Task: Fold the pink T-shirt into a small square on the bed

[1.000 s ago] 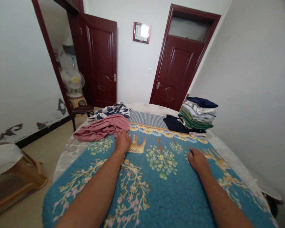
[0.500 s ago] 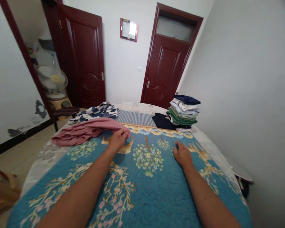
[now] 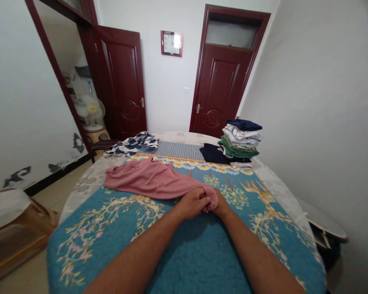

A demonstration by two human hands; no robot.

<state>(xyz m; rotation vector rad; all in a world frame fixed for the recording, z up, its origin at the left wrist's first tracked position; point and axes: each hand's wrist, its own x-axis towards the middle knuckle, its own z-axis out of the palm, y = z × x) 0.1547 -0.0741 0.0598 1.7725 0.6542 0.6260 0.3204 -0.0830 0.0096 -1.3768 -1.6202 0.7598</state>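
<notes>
A pink garment [image 3: 153, 179] lies stretched across the teal quilted cover, its near right end lifted a little. My left hand [image 3: 196, 203] is closed, its bent fingers gripping the edge of that end. Close beside it, my right hand [image 3: 222, 205] is at the same end, its fingers covered by the pink cloth, apparently inside an opening. Whether those fingers pinch the cloth cannot be made out. The garment's far left part rests loosely on the cover.
A blue-and-white checked cloth [image 3: 135, 143] lies crumpled at the far left. A stack of folded clothes [image 3: 241, 141] stands at the far right, a dark folded garment [image 3: 213, 154] beside it. The quilted cover [image 3: 199, 253] lies on the table. A wooden stool [image 3: 18, 228] is at left.
My left hand has brought the pink garment's end rightward and nearer, spreading the cloth out. My right hand has moved left to meet it and slipped under the cloth. The view has shifted slightly.
</notes>
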